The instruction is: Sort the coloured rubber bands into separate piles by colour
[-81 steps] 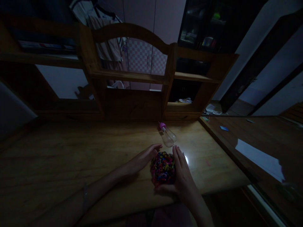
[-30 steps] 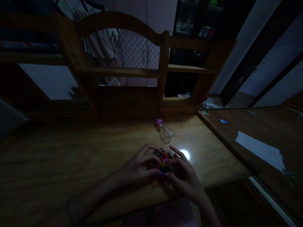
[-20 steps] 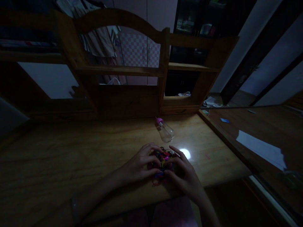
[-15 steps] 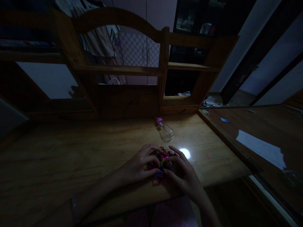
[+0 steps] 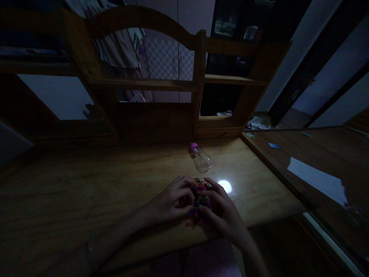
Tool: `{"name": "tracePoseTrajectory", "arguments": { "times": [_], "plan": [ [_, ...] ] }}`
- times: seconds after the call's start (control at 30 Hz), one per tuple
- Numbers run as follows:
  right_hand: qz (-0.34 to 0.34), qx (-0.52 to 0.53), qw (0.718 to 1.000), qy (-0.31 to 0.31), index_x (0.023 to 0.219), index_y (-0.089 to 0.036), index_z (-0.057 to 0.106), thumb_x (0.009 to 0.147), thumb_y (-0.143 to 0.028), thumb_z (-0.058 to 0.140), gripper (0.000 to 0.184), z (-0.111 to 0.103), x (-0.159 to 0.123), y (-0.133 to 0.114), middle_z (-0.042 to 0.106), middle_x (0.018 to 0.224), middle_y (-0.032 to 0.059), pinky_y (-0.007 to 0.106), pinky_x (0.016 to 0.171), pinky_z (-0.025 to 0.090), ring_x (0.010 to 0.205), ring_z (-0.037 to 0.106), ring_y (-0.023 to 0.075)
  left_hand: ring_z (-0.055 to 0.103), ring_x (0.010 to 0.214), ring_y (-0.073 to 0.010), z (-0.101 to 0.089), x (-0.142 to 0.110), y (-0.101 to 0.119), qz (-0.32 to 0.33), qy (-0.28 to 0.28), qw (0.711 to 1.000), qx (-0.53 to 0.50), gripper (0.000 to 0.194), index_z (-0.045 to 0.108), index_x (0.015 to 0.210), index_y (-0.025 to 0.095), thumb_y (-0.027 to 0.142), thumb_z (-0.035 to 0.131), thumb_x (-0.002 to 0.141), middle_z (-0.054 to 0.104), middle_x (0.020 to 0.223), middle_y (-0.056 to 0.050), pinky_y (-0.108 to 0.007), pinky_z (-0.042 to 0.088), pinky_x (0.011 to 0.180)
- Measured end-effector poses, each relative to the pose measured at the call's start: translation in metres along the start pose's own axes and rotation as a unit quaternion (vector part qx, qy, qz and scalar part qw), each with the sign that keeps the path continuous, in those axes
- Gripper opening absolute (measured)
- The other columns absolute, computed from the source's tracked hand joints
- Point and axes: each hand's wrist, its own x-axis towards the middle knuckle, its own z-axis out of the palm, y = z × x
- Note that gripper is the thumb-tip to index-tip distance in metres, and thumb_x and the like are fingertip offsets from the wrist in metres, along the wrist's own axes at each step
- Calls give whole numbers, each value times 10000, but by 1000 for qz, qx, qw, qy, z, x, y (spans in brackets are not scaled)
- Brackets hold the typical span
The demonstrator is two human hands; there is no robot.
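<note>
Pile of colourful bits (image 5: pixel 198 201) sits right between the left hand (image 5: pixel 172 198) and right hand (image 5: pixel 226 211), no real pointing end, maybe a bit longer running away from the person. Both hands are half curled, fingertips at the pile; can't tell if they're pinching any. Clear bottle (image 5: pixel 203 162) lies just beyond them, pink cap (image 5: pixel 194 146) aimed away and left.

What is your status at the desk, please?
Left hand and right hand curled around colourful pile. Pile bunched on desk. Transparent pink-capped bottle lies just beyond, apparently not in the way.
</note>
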Motion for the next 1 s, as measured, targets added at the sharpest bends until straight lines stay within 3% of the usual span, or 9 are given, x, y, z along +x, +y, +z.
{"name": "tracePoseTrajectory", "arguments": {
  "times": [0.33, 0.63, 1.0],
  "plan": [
    [13, 29, 999, 7, 1168, -316, 662, 920, -262, 590, 264, -4, 2, -5, 422, 1477, 29, 414, 1098, 396, 1345, 425, 248, 503, 1179, -227, -3, 1, 0, -20, 60, 998, 12, 58, 622, 837, 196, 239, 652, 859, 568, 1199, -77, -407, 435, 1012],
    [-6, 9, 1000, -16, 1214, -345, 648, 960, -234, 504, 312, -2, 1, -4, 406, 1481, 20, 427, 1098, 396, 1370, 386, 247, 525, 1152, -212, -7, 0, -1, -22, 131, 989, 71, 75, 704, 926, 231, 235, 653, 871, 569, 1175, -60, -395, 451, 994],
    [7, 3, 1000, -1, 1172, -325, 655, 934, -246, 567, 265, -2, 0, -2, 436, 1461, 20, 410, 1097, 394, 1343, 420, 237, 521, 1145, -213, -6, -1, -3, 11, 135, 986, 94, 129, 707, 950, 222, 162, 629, 867, 550, 1187, -70, -400, 458, 979]
  ]
}}
